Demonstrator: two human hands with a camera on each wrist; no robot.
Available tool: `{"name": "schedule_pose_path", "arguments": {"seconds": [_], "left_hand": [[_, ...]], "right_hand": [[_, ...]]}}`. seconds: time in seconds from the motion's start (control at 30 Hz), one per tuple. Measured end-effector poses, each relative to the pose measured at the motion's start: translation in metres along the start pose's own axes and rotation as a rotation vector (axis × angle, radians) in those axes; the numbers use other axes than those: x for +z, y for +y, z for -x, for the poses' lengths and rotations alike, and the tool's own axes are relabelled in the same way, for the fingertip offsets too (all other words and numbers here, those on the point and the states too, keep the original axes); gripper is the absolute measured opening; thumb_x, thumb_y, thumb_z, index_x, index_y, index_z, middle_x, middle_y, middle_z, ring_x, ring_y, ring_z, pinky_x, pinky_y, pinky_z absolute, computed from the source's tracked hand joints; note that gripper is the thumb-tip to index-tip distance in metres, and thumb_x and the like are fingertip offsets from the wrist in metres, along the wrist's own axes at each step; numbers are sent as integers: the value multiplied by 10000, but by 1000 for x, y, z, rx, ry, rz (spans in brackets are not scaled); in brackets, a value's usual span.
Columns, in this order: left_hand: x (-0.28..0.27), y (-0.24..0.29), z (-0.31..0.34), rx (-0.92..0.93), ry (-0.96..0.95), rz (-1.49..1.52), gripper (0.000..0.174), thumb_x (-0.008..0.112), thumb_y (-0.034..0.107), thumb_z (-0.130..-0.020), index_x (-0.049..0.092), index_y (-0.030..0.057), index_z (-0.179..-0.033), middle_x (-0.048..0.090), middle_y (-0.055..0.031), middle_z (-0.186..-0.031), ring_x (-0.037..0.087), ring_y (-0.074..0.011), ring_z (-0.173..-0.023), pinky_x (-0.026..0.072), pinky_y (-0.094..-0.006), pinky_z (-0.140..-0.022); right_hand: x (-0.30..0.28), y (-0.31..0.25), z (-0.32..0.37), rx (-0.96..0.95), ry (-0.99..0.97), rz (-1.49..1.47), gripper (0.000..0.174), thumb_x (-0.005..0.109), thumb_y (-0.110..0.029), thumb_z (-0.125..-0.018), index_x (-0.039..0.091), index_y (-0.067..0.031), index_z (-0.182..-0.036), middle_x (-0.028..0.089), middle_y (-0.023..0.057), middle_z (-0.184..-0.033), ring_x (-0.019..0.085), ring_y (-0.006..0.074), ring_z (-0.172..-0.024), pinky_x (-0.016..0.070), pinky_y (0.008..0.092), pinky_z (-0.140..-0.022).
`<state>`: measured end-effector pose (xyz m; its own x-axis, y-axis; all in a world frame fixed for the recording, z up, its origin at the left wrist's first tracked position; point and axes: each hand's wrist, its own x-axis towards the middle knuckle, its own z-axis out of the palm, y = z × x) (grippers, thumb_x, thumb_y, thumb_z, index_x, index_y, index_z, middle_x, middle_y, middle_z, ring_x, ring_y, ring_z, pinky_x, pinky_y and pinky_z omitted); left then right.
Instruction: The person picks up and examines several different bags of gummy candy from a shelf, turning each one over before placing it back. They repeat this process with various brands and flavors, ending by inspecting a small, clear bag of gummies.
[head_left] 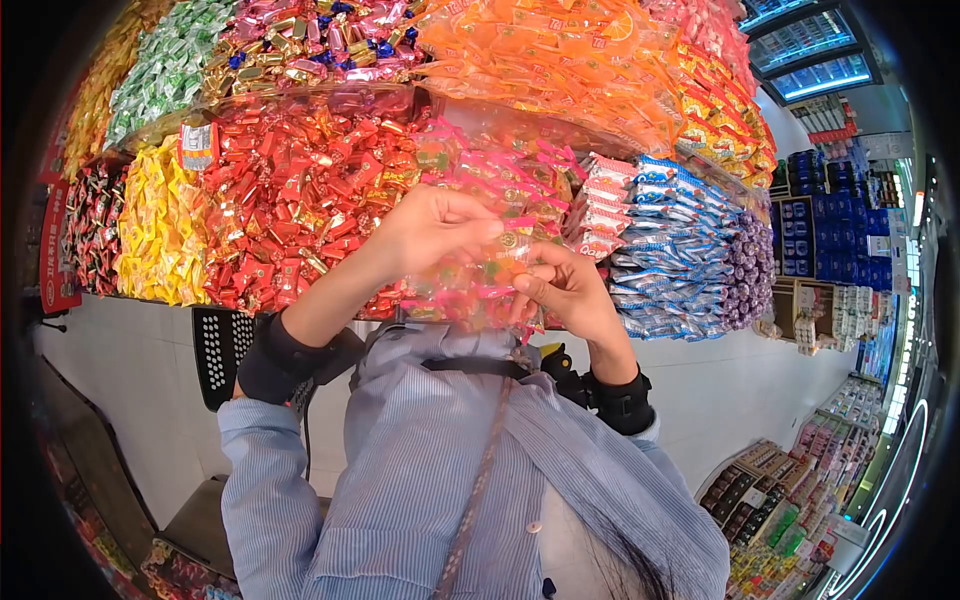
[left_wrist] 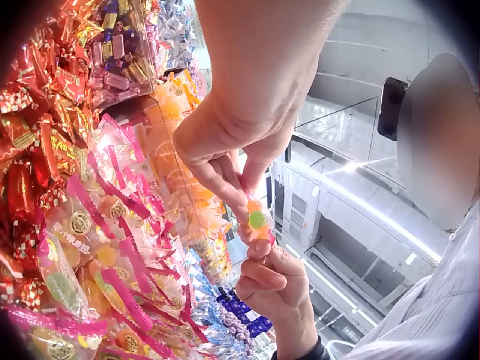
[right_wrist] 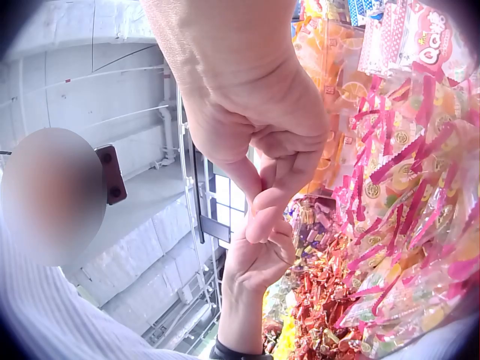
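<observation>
Between both hands is a small clear candy packet [head_left: 508, 258] with pink ends; orange and green gummy pieces show through it in the left wrist view [left_wrist: 257, 219]. My left hand [head_left: 430, 232] pinches one end between thumb and fingers, and my right hand [head_left: 570, 290] pinches the opposite end. In the right wrist view the right hand [right_wrist: 262, 142] covers most of the packet. Below and around the hands lies a heap of the same pink-edged packets [left_wrist: 112, 255], close under the fingers.
Red foil candies [head_left: 290, 190] and yellow ones [head_left: 160, 235] fill the bins to the left. Blue-and-white packets [head_left: 670, 250] and purple candies [head_left: 750, 270] lie to the right. Behind a clear divider rise orange packets [head_left: 560, 70]. Stocked shelves [head_left: 840, 230] stand farther right.
</observation>
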<state>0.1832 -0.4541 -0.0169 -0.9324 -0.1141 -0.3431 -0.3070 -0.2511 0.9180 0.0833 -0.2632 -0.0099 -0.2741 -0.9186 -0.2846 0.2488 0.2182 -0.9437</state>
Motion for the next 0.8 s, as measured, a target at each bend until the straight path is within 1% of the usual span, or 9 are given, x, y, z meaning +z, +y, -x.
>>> {"name": "schedule_pose_path", "arguments": {"seconds": [0.2,0.3,0.4,0.5,0.57,0.6,0.7,0.77,0.8], "left_hand": [[0,0,0,-16,5,10,189,604,197,-838,637,27,-913,615,-10,-698,567,-59,-602,469,-196,-550],[-1,2,1,-31,-12,-5,201,600,198,-841,628,24,-936,615,-7,-716,570,-59,-626,472,-202,-574],[-2,0,0,19,-31,1,204,575,181,-856,614,21,-978,631,-38,-825,589,-80,-724,477,-214,-613],[-8,9,1,183,-77,62,226,515,193,-888,600,46,-1038,631,-54,-949,599,-111,-811,481,-250,-706],[-7,16,5,269,-98,61,221,509,132,-879,589,35,-1061,596,-81,-1064,569,-141,-937,471,-270,-756],[-6,20,7,311,-106,60,224,507,101,-874,584,29,-1072,578,-94,-1121,554,-156,-1000,466,-279,-781],[5,31,15,605,-153,-280,251,525,67,-838,583,38,-1081,556,-95,-1164,519,-210,-1076,433,-334,-866],[7,30,14,738,-221,-439,251,555,55,-805,593,37,-1052,545,-101,-1179,500,-241,-1104,420,-358,-889],[8,29,14,804,-255,-520,252,569,49,-788,598,37,-1038,540,-104,-1186,491,-256,-1117,413,-370,-901]], "right_hand": [[2,-3,0,-8,-8,-25,181,517,-46,-867,504,21,-1034,640,67,-875,629,151,-640,423,211,-573],[2,-3,-1,-4,3,4,195,518,-46,-865,505,19,-1049,640,66,-872,628,152,-636,426,210,-559],[-1,-3,-1,5,50,53,193,519,-51,-864,511,14,-1046,643,70,-864,627,150,-635,438,210,-546],[-6,1,-1,-49,114,7,173,520,-66,-865,526,4,-1023,642,72,-847,626,142,-643,444,210,-525],[-8,0,-1,-118,115,-35,156,515,-87,-870,537,0,-998,637,72,-836,624,138,-651,447,211,-517],[-8,-2,0,-106,72,-44,159,509,-92,-873,539,2,-998,631,73,-842,621,139,-653,449,214,-518],[-10,-4,3,-67,-57,-77,178,490,-104,-881,540,5,-1012,612,74,-858,612,145,-660,454,224,-534],[-13,6,2,-40,-144,-107,198,477,-108,-887,532,7,-1038,598,76,-868,606,151,-667,456,232,-562],[-11,7,3,-28,-135,-146,208,476,-107,-887,531,4,-1054,595,74,-865,601,150,-665,453,236,-575]]}}
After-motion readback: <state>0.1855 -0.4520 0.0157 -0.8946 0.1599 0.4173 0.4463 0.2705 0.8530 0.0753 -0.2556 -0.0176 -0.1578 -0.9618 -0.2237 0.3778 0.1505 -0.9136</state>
